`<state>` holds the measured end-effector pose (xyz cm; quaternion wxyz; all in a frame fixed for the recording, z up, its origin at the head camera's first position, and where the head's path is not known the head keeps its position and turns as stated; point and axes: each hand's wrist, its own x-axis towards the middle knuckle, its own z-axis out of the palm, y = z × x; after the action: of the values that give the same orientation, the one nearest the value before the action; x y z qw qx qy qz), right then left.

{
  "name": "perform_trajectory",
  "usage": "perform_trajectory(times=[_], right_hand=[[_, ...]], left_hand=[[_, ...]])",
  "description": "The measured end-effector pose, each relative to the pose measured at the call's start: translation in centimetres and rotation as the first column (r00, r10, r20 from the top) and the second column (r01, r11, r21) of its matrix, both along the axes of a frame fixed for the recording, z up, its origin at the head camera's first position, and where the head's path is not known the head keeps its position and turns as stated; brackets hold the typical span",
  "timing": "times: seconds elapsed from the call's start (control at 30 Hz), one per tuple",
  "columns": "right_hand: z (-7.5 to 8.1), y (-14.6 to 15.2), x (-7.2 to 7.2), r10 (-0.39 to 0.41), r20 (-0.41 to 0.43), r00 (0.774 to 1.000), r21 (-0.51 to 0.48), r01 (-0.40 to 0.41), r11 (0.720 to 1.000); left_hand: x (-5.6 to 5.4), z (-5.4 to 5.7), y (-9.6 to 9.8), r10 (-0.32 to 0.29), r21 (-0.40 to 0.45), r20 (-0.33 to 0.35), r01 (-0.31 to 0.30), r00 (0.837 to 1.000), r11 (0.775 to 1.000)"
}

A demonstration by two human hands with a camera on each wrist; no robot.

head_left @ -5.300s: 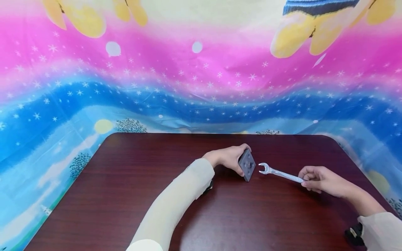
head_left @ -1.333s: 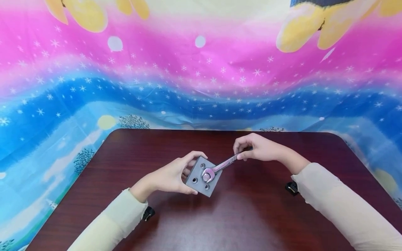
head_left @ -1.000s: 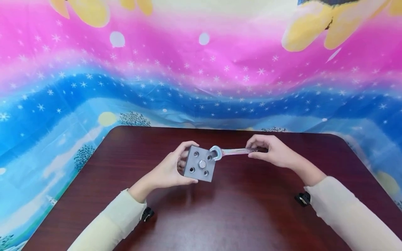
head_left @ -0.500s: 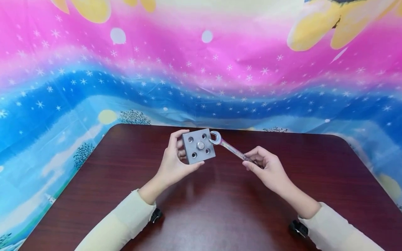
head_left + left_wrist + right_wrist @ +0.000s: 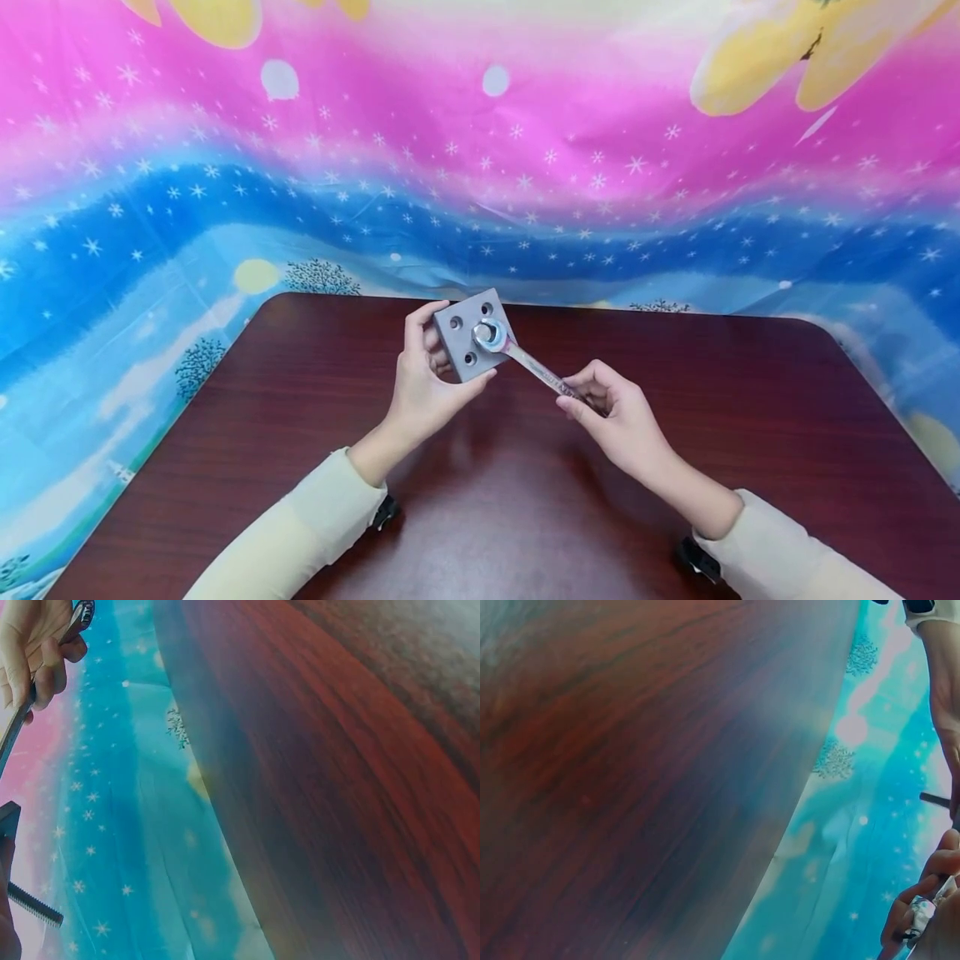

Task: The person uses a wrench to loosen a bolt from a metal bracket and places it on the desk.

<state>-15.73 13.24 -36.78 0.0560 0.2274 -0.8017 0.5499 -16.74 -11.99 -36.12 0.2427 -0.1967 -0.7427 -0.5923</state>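
My left hand (image 5: 427, 379) grips a grey square metal plate (image 5: 459, 340) by its left and lower edges, raised over the table. Holes sit near the plate's corners, and a bolt head (image 5: 484, 333) stands at its middle. In the left wrist view the bolt's threaded shank (image 5: 36, 906) sticks out behind the plate. With fingers and thumb, my right hand (image 5: 626, 421) pinches the handle of a silver wrench (image 5: 536, 367). The wrench's open end lies around the bolt head, covering one corner hole. In the right wrist view the wrench's other end (image 5: 921, 919) shows by my right fingers.
A dark red-brown wooden table (image 5: 262, 433) lies beneath both hands. Behind it hangs a pink and blue patterned cloth (image 5: 420, 175), down to the table's back edge. Black wrist cameras (image 5: 697, 558) sit under both cuffs.
From beside the plate, the wrench's open end has moved left onto the bolt head. The plate has tilted and risen slightly. Earlier, the wrench was on the bolt from the upper right, then came off.
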Motion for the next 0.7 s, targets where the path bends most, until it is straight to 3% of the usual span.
perform_trajectory(times=[0.13, 0.3, 0.47, 0.7], right_hand=[[-0.2, -0.4, 0.2, 0.004, -0.005, 1.000, -0.008, -0.004, 1.000], [-0.8, -0.5, 0.1, 0.024, -0.006, 1.000, -0.014, -0.024, 1.000], [-0.9, 0.2, -0.7, 0.037, -0.020, 0.999, -0.021, -0.037, 0.999], [-0.2, 1.8, -2.2, 0.088, -0.044, 0.995, 0.040, -0.086, 0.995]], left_hand=[[0.1, 0.0, 0.3, 0.008, 0.009, -0.010, -0.008, 1.000, 1.000], [0.5, 0.0, 0.2, -0.025, 0.013, 0.027, 0.024, 0.999, 1.000], [0.8, 0.2, -0.4, -0.120, 0.006, 0.099, 0.120, 0.988, 0.993], [1.2, 1.2, -1.7, -0.230, -0.102, 0.163, 0.248, 0.959, 0.963]])
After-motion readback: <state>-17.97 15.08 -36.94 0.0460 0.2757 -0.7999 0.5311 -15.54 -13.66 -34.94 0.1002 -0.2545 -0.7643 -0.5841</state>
